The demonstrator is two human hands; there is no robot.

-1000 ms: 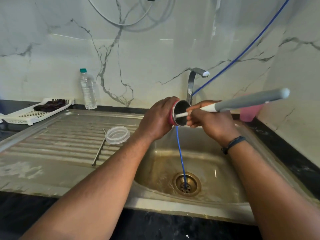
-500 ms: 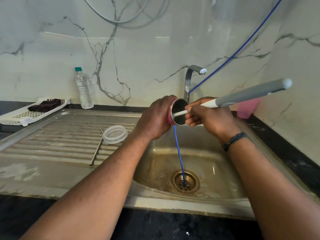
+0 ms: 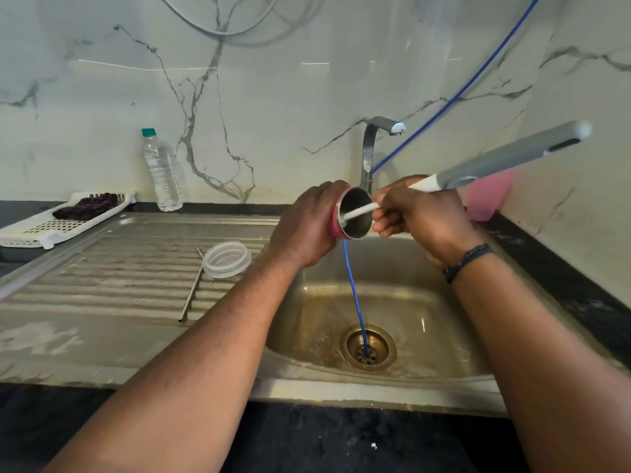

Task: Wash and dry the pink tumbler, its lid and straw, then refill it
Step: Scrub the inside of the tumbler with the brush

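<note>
Pink tumbler [image 3: 336, 224] gripped sideways in left hand [image 3: 309, 228]; right hand [image 3: 421, 216] clutches brush [image 3: 485, 167] poked inside.

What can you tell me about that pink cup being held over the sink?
The pink tumbler lies on its side above the sink basin, its open mouth turned toward the right hand. The outside is pink, while the rim and inside look like bare shiny metal. The left hand grips its body, hiding most of it. A white brush stem, held by the right hand, reaches into the mouth. No lid is on it.
</note>
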